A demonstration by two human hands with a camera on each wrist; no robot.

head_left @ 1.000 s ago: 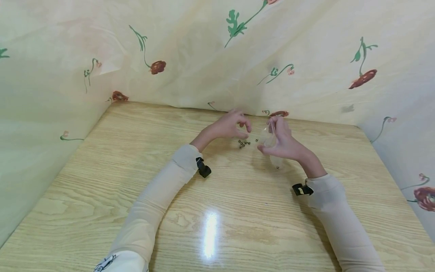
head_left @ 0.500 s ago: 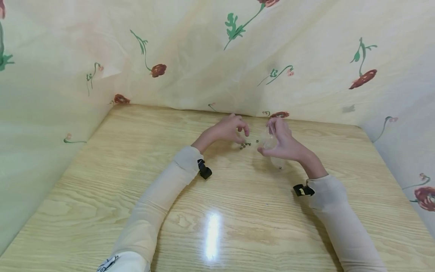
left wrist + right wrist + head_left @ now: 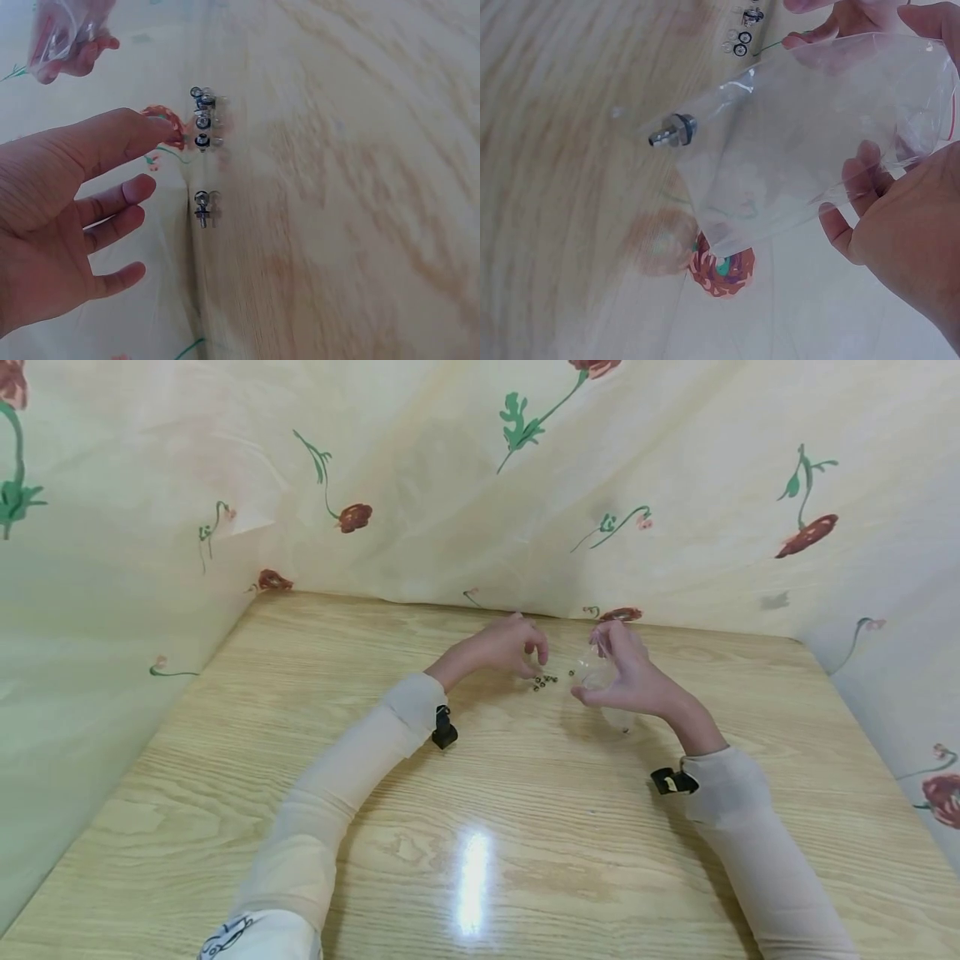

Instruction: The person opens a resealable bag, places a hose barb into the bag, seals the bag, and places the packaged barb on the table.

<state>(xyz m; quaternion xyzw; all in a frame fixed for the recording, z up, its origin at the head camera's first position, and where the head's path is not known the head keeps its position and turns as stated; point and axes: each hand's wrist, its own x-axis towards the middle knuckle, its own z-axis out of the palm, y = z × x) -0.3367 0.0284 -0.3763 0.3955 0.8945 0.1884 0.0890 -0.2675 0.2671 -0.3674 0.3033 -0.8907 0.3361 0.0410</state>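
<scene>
My left hand (image 3: 506, 645) hovers by a small cluster of metal barbed hose fittings (image 3: 542, 682) on the table, thumb tip close to them. Its fingers are loosely bent, apart, and nothing sits between them in the left wrist view. Several fittings (image 3: 202, 120) with dark rings stand grouped there, and a single fitting (image 3: 202, 208) stands apart. My right hand (image 3: 633, 677) grips a clear plastic zip bag (image 3: 802, 135) by its top, the mouth spread between thumb and fingers. One barbed fitting (image 3: 675, 131) lies in the bag's bottom corner, which hangs down toward the table.
A wood-grain table (image 3: 525, 827) carries everything. Flower-printed cloth (image 3: 420, 468) rises behind its far edge and along both sides. A black wrist strap piece (image 3: 444, 728) hangs under the left sleeve, and another strap piece (image 3: 672, 781) under the right.
My left hand has lowered toward the fittings, its thumb now at their left side and hiding some. The right hand stays at nearly the same spot with the bag.
</scene>
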